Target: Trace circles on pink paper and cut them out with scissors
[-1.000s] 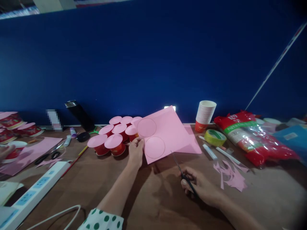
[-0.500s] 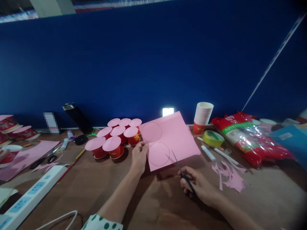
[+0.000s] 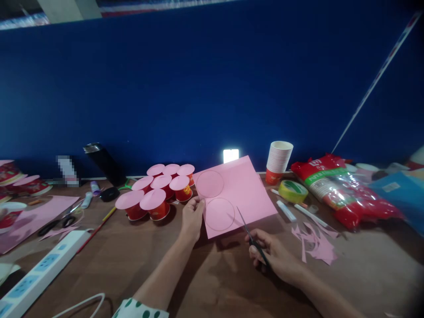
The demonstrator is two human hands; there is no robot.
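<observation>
Head view: brown table, matte wood grain, set against a flat dark blue wall.
Pink sheet: thin smooth paper, square-cornered, lying past mid-table with its lower edge lifted slightly. Two pencilled circles are stacked along its left side.
Red bag: glossy crinkled plastic with a green band, lying flat to the right, well apart from the sheet.
Power strip: long white plastic bar at lower left, clear of both arms.
Capped cups: cluster of red cups, each topped with a round pink paper disc. It sits just left of the sheet, and the nearest cup almost touches the sheet's edge.
Cup stack: white ribbed paper cups nested on a red one, upright behind the sheet's right corner.
Scraps: jagged pink paper offcuts on the table, right of the right hand.
Left hand: pinching the sheet's left edge between thumb and fingers, level with the gap between the circles.
Right hand: closed through the handles of the scissors.
Tape roll: yellow-green ring lying flat between the cup stack and the bag.
Scissors: slim dark blades, nearly together. The tip lies over the sheet beside the lower circle.
Glue stick: white cylinder on its side, near the sheet's right corner.
</observation>
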